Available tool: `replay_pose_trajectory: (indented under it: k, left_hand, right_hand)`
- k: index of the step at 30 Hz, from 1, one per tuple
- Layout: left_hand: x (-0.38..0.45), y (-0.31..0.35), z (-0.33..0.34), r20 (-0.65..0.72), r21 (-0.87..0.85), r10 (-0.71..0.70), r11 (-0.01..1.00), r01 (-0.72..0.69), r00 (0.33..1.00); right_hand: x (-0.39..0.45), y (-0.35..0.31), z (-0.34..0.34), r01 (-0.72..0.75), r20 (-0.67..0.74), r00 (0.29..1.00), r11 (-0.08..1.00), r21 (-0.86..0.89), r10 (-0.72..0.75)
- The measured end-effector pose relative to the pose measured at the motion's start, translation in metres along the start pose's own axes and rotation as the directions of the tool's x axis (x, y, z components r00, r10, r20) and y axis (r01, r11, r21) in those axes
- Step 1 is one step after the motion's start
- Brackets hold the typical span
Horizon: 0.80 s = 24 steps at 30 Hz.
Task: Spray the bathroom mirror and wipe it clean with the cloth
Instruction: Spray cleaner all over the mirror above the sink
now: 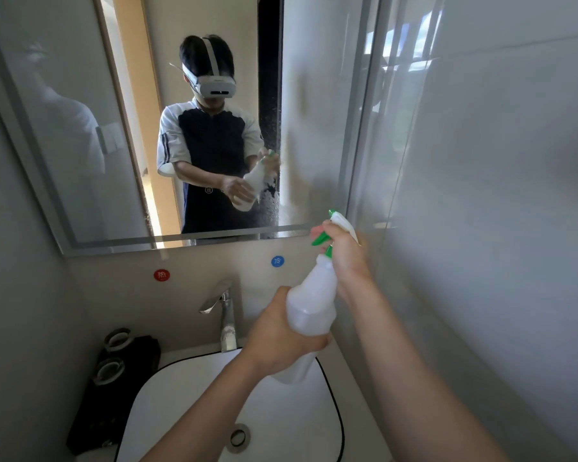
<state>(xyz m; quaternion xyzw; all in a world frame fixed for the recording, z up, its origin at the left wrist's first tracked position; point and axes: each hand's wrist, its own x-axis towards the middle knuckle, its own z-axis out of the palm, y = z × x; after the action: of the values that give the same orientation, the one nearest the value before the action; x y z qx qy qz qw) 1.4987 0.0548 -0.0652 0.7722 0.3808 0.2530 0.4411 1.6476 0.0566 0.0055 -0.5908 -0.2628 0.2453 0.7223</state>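
A white spray bottle (309, 305) with a green trigger is held tilted above the basin, its nozzle aimed at the mirror (314, 128). My right hand (344, 251) grips the bottle's neck with fingers on the trigger. My left hand (281, 338) wraps round the bottle's lower body. Fine droplets and mist cover the mirror's lower right part near the nozzle. The mirror reflects a person holding the bottle. No cloth is in view.
Below the hands sits a white basin (187, 395) with a chrome tap (226, 315) behind it. A black tray with two cups (114, 358) stands at the left. A glass panel (397, 128) and tiled wall close in on the right.
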Motion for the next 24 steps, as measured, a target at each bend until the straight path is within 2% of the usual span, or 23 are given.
replay_pose_trajectory:
  k: [7, 13, 19, 24]
  left_hand:
    - [0.004, -0.002, -0.012, -0.068, 0.011, -0.009, 1.000, 0.009, 0.998]
    - [0.005, 0.001, -0.009, -0.115, -0.005, -0.031, 1.000, 0.031, 0.993]
    - [0.009, 0.001, -0.007, -0.090, -0.003, -0.008, 1.000, 0.008, 0.996]
    - [0.023, 0.010, -0.005, -0.047, -0.045, 0.030, 0.998, -0.033, 0.998]
  right_hand:
    - [0.005, -0.004, 0.018, 0.048, 0.049, 0.997, 0.996, 0.072, -0.052]
    - [-0.006, -0.007, 0.022, 0.120, 0.085, 0.989, 0.993, -0.004, -0.119]
    - [-0.004, -0.007, 0.013, 0.139, 0.062, 0.988, 0.990, 0.022, -0.140]
    - [-0.002, -0.022, 0.010, 0.151, 0.115, 0.982, 0.988, -0.005, -0.150]
